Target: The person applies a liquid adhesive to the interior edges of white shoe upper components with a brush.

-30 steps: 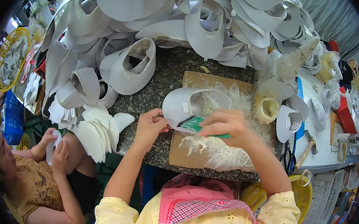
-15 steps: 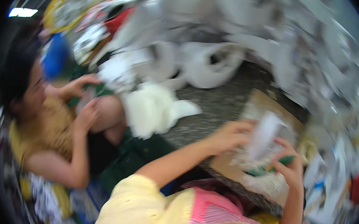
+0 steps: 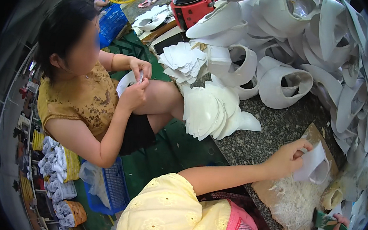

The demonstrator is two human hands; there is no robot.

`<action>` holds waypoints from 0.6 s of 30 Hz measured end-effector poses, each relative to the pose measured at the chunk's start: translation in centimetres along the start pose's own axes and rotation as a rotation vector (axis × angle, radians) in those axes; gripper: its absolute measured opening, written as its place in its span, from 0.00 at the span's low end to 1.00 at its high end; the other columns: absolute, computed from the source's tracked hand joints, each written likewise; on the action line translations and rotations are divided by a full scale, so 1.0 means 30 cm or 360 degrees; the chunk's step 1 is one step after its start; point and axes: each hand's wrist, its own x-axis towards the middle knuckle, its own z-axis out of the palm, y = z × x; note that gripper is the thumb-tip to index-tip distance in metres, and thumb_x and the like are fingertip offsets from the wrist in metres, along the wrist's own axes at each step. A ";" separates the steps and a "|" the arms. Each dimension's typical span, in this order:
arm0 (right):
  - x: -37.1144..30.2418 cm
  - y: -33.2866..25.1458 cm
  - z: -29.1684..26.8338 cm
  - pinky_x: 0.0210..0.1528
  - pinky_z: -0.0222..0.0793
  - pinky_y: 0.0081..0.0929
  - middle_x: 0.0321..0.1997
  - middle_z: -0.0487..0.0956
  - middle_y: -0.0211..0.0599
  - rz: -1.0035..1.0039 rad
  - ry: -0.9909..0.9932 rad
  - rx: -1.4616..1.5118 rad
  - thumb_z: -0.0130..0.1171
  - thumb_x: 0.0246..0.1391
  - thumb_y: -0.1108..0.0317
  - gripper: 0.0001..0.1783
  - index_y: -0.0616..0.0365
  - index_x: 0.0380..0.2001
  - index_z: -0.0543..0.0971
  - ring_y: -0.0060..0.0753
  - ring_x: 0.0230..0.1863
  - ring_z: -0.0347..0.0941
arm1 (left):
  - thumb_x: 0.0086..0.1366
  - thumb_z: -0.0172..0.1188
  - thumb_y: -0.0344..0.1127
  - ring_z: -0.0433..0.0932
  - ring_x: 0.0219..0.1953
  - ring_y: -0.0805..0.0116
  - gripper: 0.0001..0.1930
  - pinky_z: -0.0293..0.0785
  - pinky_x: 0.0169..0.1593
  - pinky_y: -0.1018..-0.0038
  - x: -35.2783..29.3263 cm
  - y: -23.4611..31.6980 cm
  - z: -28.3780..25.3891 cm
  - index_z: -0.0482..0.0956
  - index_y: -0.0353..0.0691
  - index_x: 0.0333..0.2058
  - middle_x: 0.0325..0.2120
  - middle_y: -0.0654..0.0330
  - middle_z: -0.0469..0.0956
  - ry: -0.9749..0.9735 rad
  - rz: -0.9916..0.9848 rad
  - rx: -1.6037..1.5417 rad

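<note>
Over a brown cardboard sheet (image 3: 268,201), my left hand (image 3: 286,159) pinches the edge of a white curved piece (image 3: 311,163) with a round opening. Lower right, my right hand (image 3: 339,226) is closed on a green tool (image 3: 325,221), a flat block like a small brush; its exact kind is not plain. Pale shavings (image 3: 297,199) lie heaped on the cardboard between my hands. The tool is apart from the white piece.
Many white curved shells (image 3: 282,86) are piled behind on the speckled stone table (image 3: 242,153). Fanned white flat pieces (image 3: 213,111) lie at its left end. A co-worker (image 3: 89,102) sits left, handling a white piece. A red pot-like body (image 3: 191,10) stands at the back.
The view has swung left and sharpened. My right hand has drawn the green tool away from the white piece toward the lower right. My left hand still holds the piece.
</note>
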 end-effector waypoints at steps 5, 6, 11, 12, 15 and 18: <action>-0.038 0.080 -0.049 0.17 0.53 0.10 0.36 0.69 0.32 -0.0066 0.0268 -0.0448 0.44 0.51 0.70 0.08 0.61 0.33 0.69 0.14 0.22 0.62 | 0.50 0.40 0.20 0.67 0.30 0.81 0.25 0.63 0.35 0.84 -0.035 0.093 0.030 0.55 0.36 0.49 0.27 0.63 0.70 0.0025 0.0071 0.0120; -0.036 0.076 -0.027 0.17 0.53 0.10 0.35 0.69 0.31 -0.0132 0.0293 -0.0452 0.44 0.51 0.70 0.08 0.61 0.34 0.69 0.14 0.21 0.60 | 0.50 0.40 0.20 0.67 0.32 0.80 0.25 0.63 0.37 0.83 -0.033 0.126 0.011 0.53 0.36 0.50 0.29 0.63 0.70 0.0011 0.0105 0.0202; -0.036 0.090 -0.015 0.18 0.53 0.10 0.34 0.69 0.31 -0.0140 0.0426 -0.0448 0.44 0.51 0.69 0.09 0.61 0.34 0.69 0.14 0.21 0.61 | 0.50 0.41 0.22 0.67 0.33 0.80 0.19 0.63 0.38 0.83 -0.019 0.107 -0.032 0.64 0.32 0.44 0.31 0.63 0.71 -0.0008 0.0207 0.0197; -0.045 0.096 -0.020 0.18 0.53 0.09 0.34 0.69 0.32 -0.0138 0.0416 -0.0454 0.44 0.51 0.69 0.09 0.61 0.35 0.69 0.14 0.21 0.61 | 0.50 0.42 0.22 0.67 0.32 0.81 0.16 0.63 0.37 0.83 -0.028 0.106 -0.027 0.68 0.31 0.40 0.30 0.64 0.71 0.0059 0.0263 0.0217; -0.065 0.106 -0.031 0.18 0.53 0.09 0.34 0.69 0.32 -0.0158 0.0377 -0.0443 0.45 0.51 0.69 0.10 0.62 0.35 0.69 0.14 0.21 0.62 | 0.50 0.43 0.22 0.67 0.31 0.81 0.16 0.64 0.36 0.83 -0.045 0.110 -0.042 0.68 0.32 0.40 0.29 0.64 0.71 0.0179 0.0322 0.0429; -0.085 0.116 -0.053 0.17 0.53 0.09 0.33 0.69 0.32 -0.0156 0.0348 -0.0424 0.45 0.51 0.70 0.10 0.63 0.35 0.69 0.15 0.21 0.62 | 0.50 0.43 0.22 0.68 0.30 0.80 0.16 0.64 0.35 0.84 -0.056 0.116 -0.034 0.69 0.34 0.40 0.28 0.63 0.71 0.0166 0.0279 0.0475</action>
